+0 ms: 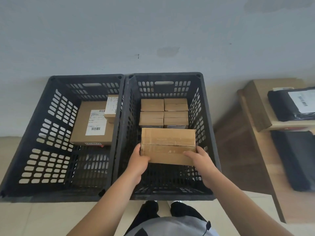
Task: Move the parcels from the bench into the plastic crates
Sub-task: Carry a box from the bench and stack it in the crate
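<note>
Both my hands hold a taped brown cardboard parcel (167,143) inside the right black plastic crate (207,99). My left hand (139,161) grips its near left corner, and my right hand (199,160) grips its near right corner with fingers on top. Beyond it in the same crate lie several small brown boxes (163,113) in two rows. The left black crate (56,106) holds a large labelled flat box (92,123) and a small white-labelled box (111,106) on top. To the right, the wooden bench (265,167) carries black bagged parcels (293,159) and a cardboard box (259,99).
The two crates stand side by side on a pale floor against a grey-white wall (153,40). A black poly bag with a barcode label (289,104) lies on the bench's cardboard box. My legs and shoes (163,210) are just in front of the right crate.
</note>
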The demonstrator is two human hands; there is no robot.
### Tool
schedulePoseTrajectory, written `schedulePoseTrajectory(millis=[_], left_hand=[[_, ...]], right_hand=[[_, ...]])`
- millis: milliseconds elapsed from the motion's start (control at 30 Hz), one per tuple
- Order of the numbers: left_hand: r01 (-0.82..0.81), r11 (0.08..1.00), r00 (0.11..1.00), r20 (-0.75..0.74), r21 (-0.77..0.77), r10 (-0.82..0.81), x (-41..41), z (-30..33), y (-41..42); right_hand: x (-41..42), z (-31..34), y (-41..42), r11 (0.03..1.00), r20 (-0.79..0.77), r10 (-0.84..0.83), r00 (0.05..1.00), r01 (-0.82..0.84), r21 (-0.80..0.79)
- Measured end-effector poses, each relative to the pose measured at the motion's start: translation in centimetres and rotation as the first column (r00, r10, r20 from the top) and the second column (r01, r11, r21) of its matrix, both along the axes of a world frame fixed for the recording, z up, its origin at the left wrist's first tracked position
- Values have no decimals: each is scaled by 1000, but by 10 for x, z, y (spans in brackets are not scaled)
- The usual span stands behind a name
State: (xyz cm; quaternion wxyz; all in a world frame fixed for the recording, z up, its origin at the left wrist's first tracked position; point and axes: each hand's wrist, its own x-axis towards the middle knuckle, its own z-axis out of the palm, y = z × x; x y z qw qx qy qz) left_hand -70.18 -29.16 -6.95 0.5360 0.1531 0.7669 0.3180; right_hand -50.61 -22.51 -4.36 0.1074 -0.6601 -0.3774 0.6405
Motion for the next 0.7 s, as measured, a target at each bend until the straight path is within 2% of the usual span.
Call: schedulePoseTrajectory(millis=[333, 533, 700], left_hand=[[-11, 999, 999, 31, 35, 10, -4, -60, 50], [-134, 989, 986, 110, 62, 127, -3, -92, 58], [-140, 987, 985, 112, 84, 130, 4, -99, 56]], right_hand=[[-26, -51, 42, 989, 79, -114, 990, 106, 104], [-29, -64, 37, 981, 170, -3, 985, -30, 191], [-28, -73, 25, 951, 294, 151, 944, -220, 218]])
